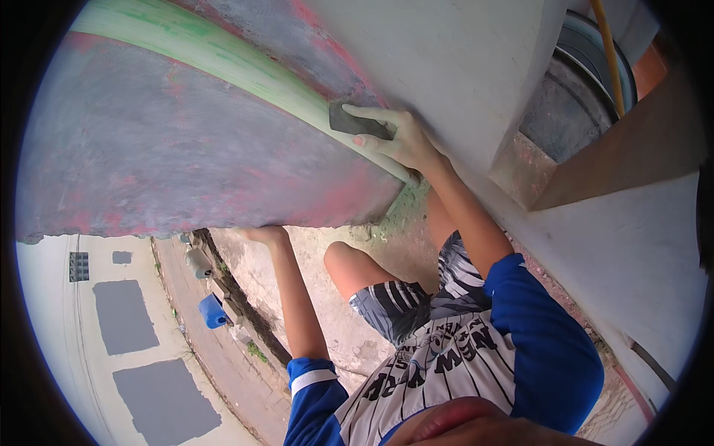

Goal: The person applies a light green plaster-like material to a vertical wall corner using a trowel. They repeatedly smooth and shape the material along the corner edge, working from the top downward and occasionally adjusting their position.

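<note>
My right hand (401, 137) holds a dark grey block (346, 119) with fingers wrapped over it, against a curved pale-green band (208, 63) streaked with darker green. The band runs diagonally across a grey surface (149, 141) mottled with pink. My left hand (264, 235) is at the lower, rough edge of that surface, touching it from below; its fingers are partly hidden there, so their grip is unclear.
A white wall (454, 44) and beige ledge (602, 156) flank me on the right, near round metal items (565, 104) and a yellow pole (608, 44). Below are my bent knees, a path (182, 290), a blue container (212, 311) and a patched wall (104, 372).
</note>
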`<state>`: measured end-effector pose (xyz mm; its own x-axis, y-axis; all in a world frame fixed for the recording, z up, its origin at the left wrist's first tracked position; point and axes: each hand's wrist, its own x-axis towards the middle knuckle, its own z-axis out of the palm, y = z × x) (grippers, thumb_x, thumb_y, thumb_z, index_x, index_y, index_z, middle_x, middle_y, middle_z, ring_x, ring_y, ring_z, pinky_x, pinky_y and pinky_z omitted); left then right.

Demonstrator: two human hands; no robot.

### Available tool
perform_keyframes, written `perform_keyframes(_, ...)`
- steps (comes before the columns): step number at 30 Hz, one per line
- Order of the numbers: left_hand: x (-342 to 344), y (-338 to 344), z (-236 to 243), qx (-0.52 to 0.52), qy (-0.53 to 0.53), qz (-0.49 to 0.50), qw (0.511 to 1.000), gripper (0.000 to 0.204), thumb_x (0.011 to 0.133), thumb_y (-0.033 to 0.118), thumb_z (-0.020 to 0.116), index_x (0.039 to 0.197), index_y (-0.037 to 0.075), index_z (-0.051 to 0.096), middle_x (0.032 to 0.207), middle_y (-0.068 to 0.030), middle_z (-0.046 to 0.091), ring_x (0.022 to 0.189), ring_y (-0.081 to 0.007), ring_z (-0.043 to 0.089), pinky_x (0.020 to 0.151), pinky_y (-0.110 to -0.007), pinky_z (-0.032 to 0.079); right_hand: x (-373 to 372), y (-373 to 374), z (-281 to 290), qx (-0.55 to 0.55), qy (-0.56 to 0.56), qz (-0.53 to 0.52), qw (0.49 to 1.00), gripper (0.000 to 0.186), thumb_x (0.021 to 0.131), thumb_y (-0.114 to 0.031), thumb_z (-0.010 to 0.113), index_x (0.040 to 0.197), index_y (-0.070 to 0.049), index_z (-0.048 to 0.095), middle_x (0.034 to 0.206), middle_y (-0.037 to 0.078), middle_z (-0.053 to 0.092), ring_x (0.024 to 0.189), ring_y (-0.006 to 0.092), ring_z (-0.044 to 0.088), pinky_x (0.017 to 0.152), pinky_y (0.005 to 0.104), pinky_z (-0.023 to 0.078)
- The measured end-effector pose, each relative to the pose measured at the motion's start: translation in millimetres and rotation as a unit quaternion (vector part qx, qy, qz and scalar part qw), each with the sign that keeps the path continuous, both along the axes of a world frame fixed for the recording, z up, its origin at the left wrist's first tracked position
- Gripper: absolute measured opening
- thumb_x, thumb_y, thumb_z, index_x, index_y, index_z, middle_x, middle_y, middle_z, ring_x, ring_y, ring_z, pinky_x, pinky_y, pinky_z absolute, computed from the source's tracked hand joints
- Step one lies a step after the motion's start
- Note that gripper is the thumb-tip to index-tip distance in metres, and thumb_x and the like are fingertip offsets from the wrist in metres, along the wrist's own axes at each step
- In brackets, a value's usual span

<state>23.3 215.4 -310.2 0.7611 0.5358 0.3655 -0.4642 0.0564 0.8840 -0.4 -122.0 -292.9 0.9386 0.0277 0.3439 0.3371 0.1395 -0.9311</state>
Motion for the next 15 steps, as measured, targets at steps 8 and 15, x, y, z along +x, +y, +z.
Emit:
perform_keyframes(8, -4, -20, 14, -0.021, 0.008, 0.010, 1.000, 0.064, 0.107, 0.048, 0.035, 0.153, 0.003, 0.042, 0.151, -0.0155, 0.050, 0.138, -0.0345, 0.050, 0.113, -0.049, 0.045, -3, -2, -13, -0.034, -0.033, -0.028, 0.998, 0.056, 0.090, -0.028, 0.081, 0.141, -0.008, 0.066, 0.125, 0.013, 0.075, 0.107, 0.0171, 0.068, 0.099, 0.0323, 0.053)
perform_keyframes(15, -5, -16, 10, 0.007, 0.014, 0.019, 1.000, 0.062, 0.107, 0.044, 0.036, 0.150, 0.002, 0.044, 0.147, -0.0163, 0.054, 0.134, -0.0348, 0.054, 0.110, -0.048, 0.048, 8, 9, 75, -0.043, -0.088, -0.050, 0.994, 0.054, 0.088, -0.028, 0.084, 0.137, -0.011, 0.070, 0.115, 0.012, 0.079, 0.096, 0.0113, 0.070, 0.091, 0.0290, 0.056)
